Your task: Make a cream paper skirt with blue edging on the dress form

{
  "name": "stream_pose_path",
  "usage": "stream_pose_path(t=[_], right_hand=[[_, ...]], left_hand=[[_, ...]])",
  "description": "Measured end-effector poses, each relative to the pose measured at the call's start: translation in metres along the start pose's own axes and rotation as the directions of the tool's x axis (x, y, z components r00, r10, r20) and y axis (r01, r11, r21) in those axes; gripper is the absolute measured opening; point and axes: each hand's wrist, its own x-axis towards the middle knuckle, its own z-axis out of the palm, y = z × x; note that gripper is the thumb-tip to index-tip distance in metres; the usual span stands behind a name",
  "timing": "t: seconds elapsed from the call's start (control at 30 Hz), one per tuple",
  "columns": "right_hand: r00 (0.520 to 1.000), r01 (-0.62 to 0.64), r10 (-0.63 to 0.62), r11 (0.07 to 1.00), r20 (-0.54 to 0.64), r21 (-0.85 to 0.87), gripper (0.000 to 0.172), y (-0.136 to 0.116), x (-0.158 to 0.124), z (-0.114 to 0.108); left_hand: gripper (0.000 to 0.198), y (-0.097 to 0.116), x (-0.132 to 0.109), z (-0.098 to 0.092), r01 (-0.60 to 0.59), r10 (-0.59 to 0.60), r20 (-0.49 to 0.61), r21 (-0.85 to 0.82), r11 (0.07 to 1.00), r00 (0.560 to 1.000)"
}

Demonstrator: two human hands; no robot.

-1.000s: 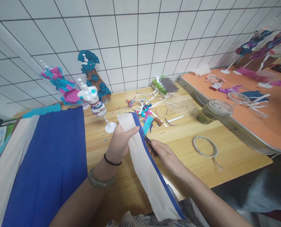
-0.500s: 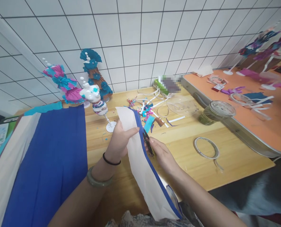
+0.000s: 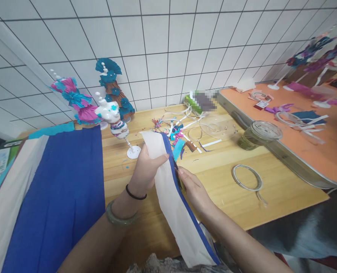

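Note:
My left hand (image 3: 150, 167) pinches a long white crepe paper strip with a blue edge (image 3: 168, 201), thumb on top near its far end. The strip slants down toward my lap. At its blue right edge, my right hand (image 3: 192, 185) is closed on small dark scissors (image 3: 175, 165), mostly hidden by the fingers and paper. Just beyond my left hand stands a white mannequin figurine (image 3: 111, 112) on a round base, its waist wrapped in patterned bands. Paper scraps (image 3: 178, 140) in blue, pink, brown and white lie past the strip's far end.
Large blue crepe paper (image 3: 63, 182) covers the left side. Two dressed figurines, one pink and teal (image 3: 77, 96), one teal and brown (image 3: 114, 89), stand by the tiled wall. To the right are a tape roll (image 3: 247, 177), a lidded plastic cup (image 3: 259, 134) and an orange table (image 3: 313, 151).
The paper strip and my left hand have shifted slightly right and nearer to me. The scissors now sit closer against the blue edge, with less of them showing.

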Motion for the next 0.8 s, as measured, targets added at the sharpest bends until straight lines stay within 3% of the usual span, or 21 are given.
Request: stream_pose_path(t=[0.27,0.43,0.8], right_hand=[[0.998,-0.028,0.026,0.999,-0.059,-0.030,0.038,-0.008,0.003,0.003],[0.991,-0.044,0.038,0.998,-0.128,-0.038,0.036,-0.011,0.001,0.006],[0.984,-0.047,0.044,0.999,-0.170,-0.015,0.037,-0.011,0.002,0.010]], left_hand=[[0.046,-0.007,-0.001,0.000,-0.147,0.155,-0.042,0.156,0.977,0.987],[0.047,-0.008,-0.002,0.000,-0.246,0.256,-0.013,0.230,0.941,0.967],[0.047,-0.011,-0.003,0.003,-0.263,0.273,-0.016,0.224,0.938,0.962]])
